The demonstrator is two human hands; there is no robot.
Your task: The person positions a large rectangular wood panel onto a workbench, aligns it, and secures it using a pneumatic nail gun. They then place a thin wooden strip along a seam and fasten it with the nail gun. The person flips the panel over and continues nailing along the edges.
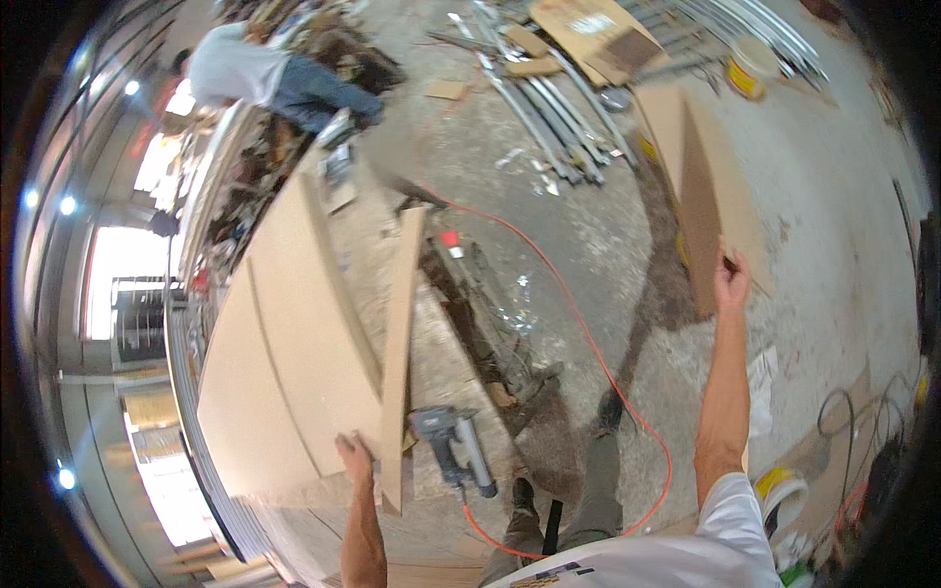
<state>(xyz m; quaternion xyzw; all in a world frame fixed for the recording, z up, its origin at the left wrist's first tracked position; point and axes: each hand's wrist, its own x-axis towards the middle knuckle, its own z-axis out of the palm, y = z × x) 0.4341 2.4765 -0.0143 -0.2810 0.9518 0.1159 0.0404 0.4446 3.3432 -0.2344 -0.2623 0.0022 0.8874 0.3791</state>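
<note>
My left hand (356, 457) rests on the near end of a large tan fibreboard panel (290, 345), with its fingers a little apart. Close to its right runs a narrow fibreboard strip (399, 345). Over on the right, my right hand (731, 283) pinches the edge of another fibreboard panel (698, 184), which stands tilted above the concrete floor. A pneumatic nail gun (452, 450) lies to the right of the strip, with an orange air hose (566, 287) attached.
Metal tubes (559, 125) and cardboard (595, 40) lie on the floor ahead. At upper left, another person (257, 77) bends over a cluttered bench. Buckets stand at far right (750, 70) and lower right (781, 494). The orange hose loops around my legs.
</note>
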